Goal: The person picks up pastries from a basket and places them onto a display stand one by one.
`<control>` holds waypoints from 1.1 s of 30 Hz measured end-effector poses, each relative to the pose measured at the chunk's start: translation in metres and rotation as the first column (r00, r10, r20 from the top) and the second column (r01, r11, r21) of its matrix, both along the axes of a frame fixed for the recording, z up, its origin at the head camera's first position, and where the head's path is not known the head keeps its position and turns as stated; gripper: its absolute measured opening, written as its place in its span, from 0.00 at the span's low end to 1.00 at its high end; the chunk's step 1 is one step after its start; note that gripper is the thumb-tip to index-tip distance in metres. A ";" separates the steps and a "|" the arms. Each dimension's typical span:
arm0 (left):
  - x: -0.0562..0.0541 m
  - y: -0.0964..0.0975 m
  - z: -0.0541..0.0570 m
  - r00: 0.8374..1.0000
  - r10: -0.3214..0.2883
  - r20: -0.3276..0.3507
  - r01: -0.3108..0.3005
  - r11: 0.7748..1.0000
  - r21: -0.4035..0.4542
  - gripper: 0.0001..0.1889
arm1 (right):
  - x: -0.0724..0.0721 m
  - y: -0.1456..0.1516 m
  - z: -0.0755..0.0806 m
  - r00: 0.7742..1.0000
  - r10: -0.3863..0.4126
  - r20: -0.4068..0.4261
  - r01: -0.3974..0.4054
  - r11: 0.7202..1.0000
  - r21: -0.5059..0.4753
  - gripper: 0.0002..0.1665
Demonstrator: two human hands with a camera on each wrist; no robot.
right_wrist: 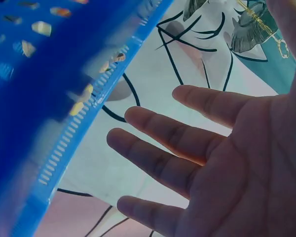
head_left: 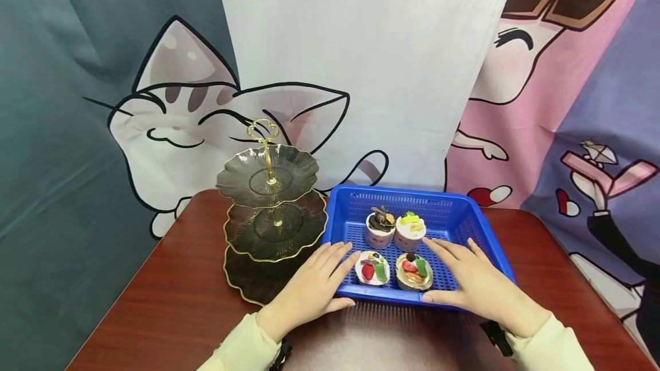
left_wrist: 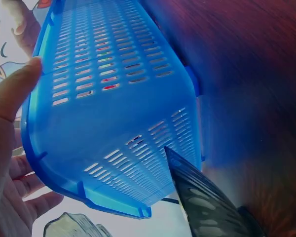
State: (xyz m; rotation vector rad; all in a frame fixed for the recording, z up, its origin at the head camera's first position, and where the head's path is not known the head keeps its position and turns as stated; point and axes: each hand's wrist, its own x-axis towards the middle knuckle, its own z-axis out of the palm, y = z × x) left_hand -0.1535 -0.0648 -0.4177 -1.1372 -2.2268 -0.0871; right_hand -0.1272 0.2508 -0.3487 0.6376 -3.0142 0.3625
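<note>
A blue plastic basket with slotted walls stands in front of me and holds several cupcakes topped with fruit. In its back row are a chocolate-topped cupcake and one with yellow fruit. Red and green pieces top both front ones, a pink-sided cupcake and a cream cupcake. My left hand is at the basket's front left corner, fingers extended, thumb tip right at the rim in the left wrist view. Over the front right part spreads my right hand, fingers straight and apart, holding nothing.
Close to the basket's left side stands a three-tier dark stand with gold edges and a gold handle. Both rest on a reddish-brown table. Behind it hangs a cloth backdrop with cartoon figures.
</note>
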 end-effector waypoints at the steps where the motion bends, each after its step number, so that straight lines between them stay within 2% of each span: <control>1: -0.001 0.000 -0.001 1.000 -0.002 -0.002 0.002 1.000 0.011 0.42 | -0.001 0.001 0.002 1.000 0.003 0.008 -0.003 1.000 -0.002 0.59; 6: -0.006 -0.001 -0.002 1.000 0.005 -0.013 -0.004 0.999 0.048 0.40 | -0.009 0.003 0.010 0.998 0.023 0.051 -0.022 1.000 -0.014 0.57; 13: -0.007 -0.002 -0.004 1.000 -0.003 0.014 0.002 0.997 0.079 0.40 | -0.018 0.006 0.023 0.995 0.025 0.099 -0.024 1.000 -0.007 0.55; 18: -0.004 -0.002 -0.008 0.998 0.035 0.043 -0.039 0.996 0.076 0.40 | -0.028 0.006 0.035 0.992 0.041 0.119 -0.039 0.999 -0.019 0.52; 24: -0.006 -0.004 -0.010 0.994 0.084 0.063 -0.088 0.994 0.071 0.40 | -0.049 0.004 0.043 0.990 0.040 0.133 -0.037 0.999 -0.023 0.50; 29: -0.007 -0.003 -0.011 0.990 0.116 0.086 -0.121 0.991 0.059 0.39 | -0.070 0.003 0.040 0.995 0.050 0.090 -0.047 0.998 -0.031 0.44; 33: -0.007 -0.004 -0.013 0.990 0.102 0.100 -0.108 0.993 0.054 0.37 | -0.088 0.003 0.032 0.999 0.052 0.011 -0.051 0.997 -0.055 0.38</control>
